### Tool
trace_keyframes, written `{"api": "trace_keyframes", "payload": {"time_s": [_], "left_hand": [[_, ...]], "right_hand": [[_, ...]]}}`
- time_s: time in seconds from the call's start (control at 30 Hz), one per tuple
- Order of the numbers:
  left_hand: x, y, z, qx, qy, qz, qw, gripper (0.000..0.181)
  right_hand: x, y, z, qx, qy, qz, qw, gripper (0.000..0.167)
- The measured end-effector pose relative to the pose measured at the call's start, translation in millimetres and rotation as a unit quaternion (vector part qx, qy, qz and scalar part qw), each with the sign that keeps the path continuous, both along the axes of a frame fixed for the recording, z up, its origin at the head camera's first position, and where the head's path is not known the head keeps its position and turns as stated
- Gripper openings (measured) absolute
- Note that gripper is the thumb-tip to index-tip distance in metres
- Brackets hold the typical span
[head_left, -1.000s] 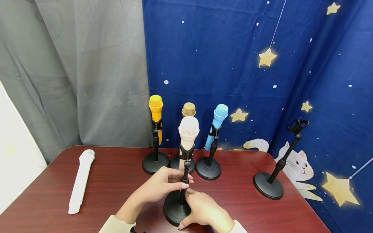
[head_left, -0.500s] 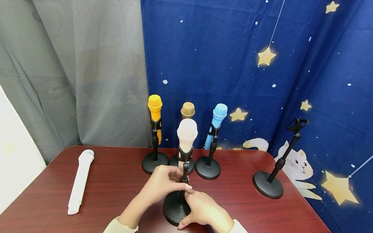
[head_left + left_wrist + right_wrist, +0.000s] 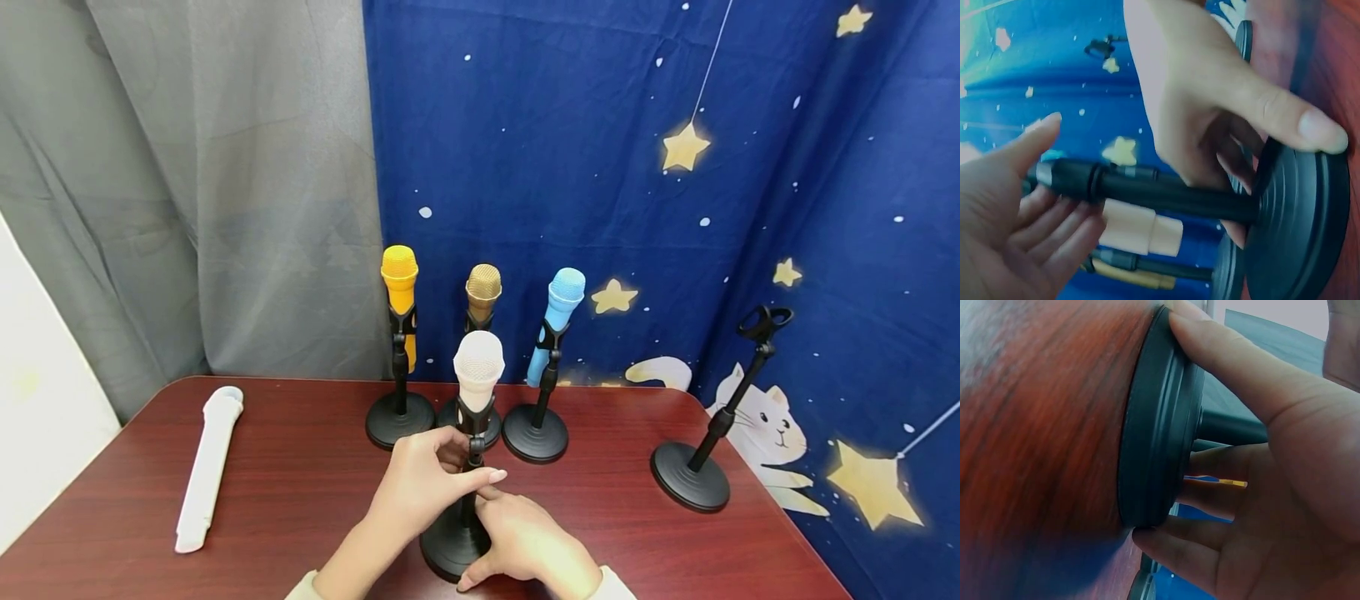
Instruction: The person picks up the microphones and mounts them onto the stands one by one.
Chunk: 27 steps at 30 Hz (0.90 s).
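A white microphone (image 3: 479,367) sits in the clip of a black desk microphone stand (image 3: 450,543) at the table's front middle. My left hand (image 3: 416,483) is around the upper pole, its thumb reaching across the front. In the left wrist view the fingers pass behind the collar (image 3: 1066,179), while the thumb stands a little off it. My right hand (image 3: 528,537) grips the round base (image 3: 1163,431), thumb on the near rim and fingers on the far side. The base rests on the table.
Behind stand a yellow microphone (image 3: 400,275), a gold one (image 3: 483,287) and a light blue one (image 3: 562,300), each on a stand. A bare stand (image 3: 692,475) is at right. Another white microphone (image 3: 206,475) lies on the table (image 3: 300,450) at left.
The white microphone and its clip have sunk lower towards the base. My left thumb has slid further right across the pole, and its wrist has shifted right. The right hand stays on the base.
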<state>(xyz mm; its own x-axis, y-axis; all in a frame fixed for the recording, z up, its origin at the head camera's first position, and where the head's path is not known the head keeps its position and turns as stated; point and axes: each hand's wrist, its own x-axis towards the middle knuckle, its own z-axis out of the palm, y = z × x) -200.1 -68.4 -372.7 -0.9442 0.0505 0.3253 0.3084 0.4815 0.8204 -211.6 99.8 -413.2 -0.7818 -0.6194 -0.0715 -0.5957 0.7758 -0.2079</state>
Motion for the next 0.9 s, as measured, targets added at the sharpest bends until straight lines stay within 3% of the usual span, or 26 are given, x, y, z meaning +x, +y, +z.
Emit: {"api": "trace_keyframes", "payload": {"time_s": [0.1, 0.2, 0.3, 0.4, 0.53, 0.67, 0.9], "left_hand": [[6.5, 8.6, 0.6, -0.053, 0.047, 0.06, 0.9957, 0.037], [11.4, 16.0, -1.6, -0.116, 0.103, 0.106, 0.9821, 0.039], [13.5, 20.5, -5.0, -0.144, 0.14, 0.133, 0.9705, 0.042], [13.7, 22.3, -7.7, -0.146, 0.152, 0.148, 0.9665, 0.042], [13.7, 21.5, -8.4, -0.14, 0.149, 0.148, 0.9676, 0.04], [12.7, 18.9, -4.8, -0.122, 0.13, 0.132, 0.9751, 0.037], [8.2, 12.0, 1.3, -0.074, 0.075, 0.075, 0.9916, 0.032]], "right_hand": [[0.0, 0, 0.0, -0.006, -0.007, -0.003, 1.0, 0.098], [-0.2, 1, -0.4, -0.012, -0.012, -0.006, 0.9998, 0.097], [-0.8, 1, -1.1, -0.014, -0.012, -0.008, 0.9998, 0.096], [-1.6, 0, -1.7, -0.014, -0.012, -0.006, 0.9998, 0.099], [-1.6, -1, -2.2, -0.013, -0.013, -0.007, 0.9998, 0.103], [-1.0, -1, -2.0, -0.01, -0.006, -0.01, 0.9999, 0.106], [-0.6, 0, -2.4, -0.007, 0.008, -0.007, 0.9999, 0.104]]}}
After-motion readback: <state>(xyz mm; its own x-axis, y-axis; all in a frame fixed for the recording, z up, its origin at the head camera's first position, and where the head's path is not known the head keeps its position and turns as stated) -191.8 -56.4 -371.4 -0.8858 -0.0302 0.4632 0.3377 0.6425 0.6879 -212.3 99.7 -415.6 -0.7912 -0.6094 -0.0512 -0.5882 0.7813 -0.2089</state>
